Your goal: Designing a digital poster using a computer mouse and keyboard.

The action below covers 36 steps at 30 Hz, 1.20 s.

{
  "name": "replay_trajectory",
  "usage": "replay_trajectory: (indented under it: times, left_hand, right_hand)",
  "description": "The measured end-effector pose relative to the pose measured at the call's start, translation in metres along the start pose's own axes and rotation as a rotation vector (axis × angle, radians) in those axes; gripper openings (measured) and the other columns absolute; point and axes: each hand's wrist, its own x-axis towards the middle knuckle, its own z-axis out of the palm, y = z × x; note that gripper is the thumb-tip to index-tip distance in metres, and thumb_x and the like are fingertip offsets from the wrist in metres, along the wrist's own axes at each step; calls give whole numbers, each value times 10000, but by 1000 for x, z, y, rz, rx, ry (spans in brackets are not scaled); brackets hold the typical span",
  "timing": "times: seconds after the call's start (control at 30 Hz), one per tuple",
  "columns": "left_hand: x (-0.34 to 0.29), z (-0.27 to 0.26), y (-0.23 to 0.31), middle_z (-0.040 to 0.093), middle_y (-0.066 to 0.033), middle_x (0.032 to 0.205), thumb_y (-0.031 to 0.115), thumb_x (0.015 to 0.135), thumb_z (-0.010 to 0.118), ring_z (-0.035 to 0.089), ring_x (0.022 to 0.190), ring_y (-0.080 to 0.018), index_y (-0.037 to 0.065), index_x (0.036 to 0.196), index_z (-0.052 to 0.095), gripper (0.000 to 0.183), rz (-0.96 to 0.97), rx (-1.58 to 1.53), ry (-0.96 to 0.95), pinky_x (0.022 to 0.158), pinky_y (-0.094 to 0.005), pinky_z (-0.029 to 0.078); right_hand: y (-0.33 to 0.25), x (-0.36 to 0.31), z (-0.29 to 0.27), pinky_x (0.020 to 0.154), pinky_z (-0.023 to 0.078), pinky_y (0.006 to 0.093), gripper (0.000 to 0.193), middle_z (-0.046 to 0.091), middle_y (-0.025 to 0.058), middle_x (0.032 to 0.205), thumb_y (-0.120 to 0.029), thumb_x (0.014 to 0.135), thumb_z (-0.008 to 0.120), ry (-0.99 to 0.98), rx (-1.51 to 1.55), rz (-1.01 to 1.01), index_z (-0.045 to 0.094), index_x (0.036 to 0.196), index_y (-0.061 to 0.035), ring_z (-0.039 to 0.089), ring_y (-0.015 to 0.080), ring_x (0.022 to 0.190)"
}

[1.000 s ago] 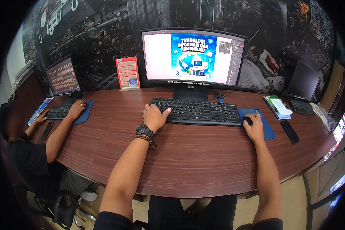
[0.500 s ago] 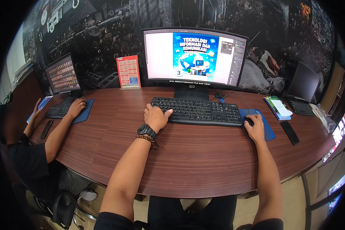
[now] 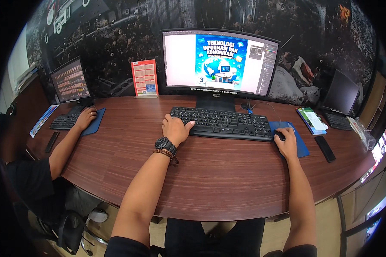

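My left hand point(image 3: 176, 130) rests at the left end of a black keyboard point(image 3: 221, 123), thumb spread to the side and fingertips over the edge keys. A dark watch point(image 3: 166, 145) and a beaded bracelet circle that wrist. Over a black computer mouse point(image 3: 279, 136), partly hidden under the fingers, my right hand point(image 3: 287, 144) is curled. The mouse sits on a blue mouse pad point(image 3: 302, 149). Behind the keyboard stands a curved monitor point(image 3: 182, 64), whose screen shows a blue cover design with a globe and a desk inside an editing program.
A co-worker's hand point(image 3: 87, 116) lies on another blue pad at the left, beside a keyboard point(image 3: 64, 121) and monitor point(image 3: 71, 81). A red-and-white stand-up card point(image 3: 145, 79) is behind. Rightward lie booklets point(image 3: 312, 121), a dark phone point(image 3: 324, 148) and another monitor point(image 3: 341, 92).
The co-worker's other hand, raised beside their keyboard before, has gone out of sight. My hands stay in place on the keyboard and mouse; the view has shifted slightly.
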Motion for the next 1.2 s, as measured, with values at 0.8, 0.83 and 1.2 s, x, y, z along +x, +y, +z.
replay_trajectory:
  times: [0.8,0.83,1.2]
  left_hand:
    - [2,7,-4,465,-280,1280,608,890,637,507,1149,-425,-140,1117,620,782,5,35,10,995,-500,435]
    - [2,9,-8,463,-283,1277,610,883,646,506,1150,-424,-138,1150,596,796,3,50,53,994,-502,435]
    - [-5,7,-1,424,-330,1340,627,838,693,470,1204,-460,-133,1244,503,883,77,61,31,1029,-529,404]
  right_hand:
    - [-10,-1,-4,1024,437,456,283,569,139,1262,-136,812,657,-15,-228,-304,727,1086,-126,516,385,1236]
    - [-17,-2,-4,1016,445,453,286,570,142,1258,-155,817,660,-41,-125,-160,724,1094,-128,527,382,1227]
    - [3,1,2,957,487,441,339,571,168,1235,-244,845,664,-13,-62,112,700,1141,-82,586,369,1136]
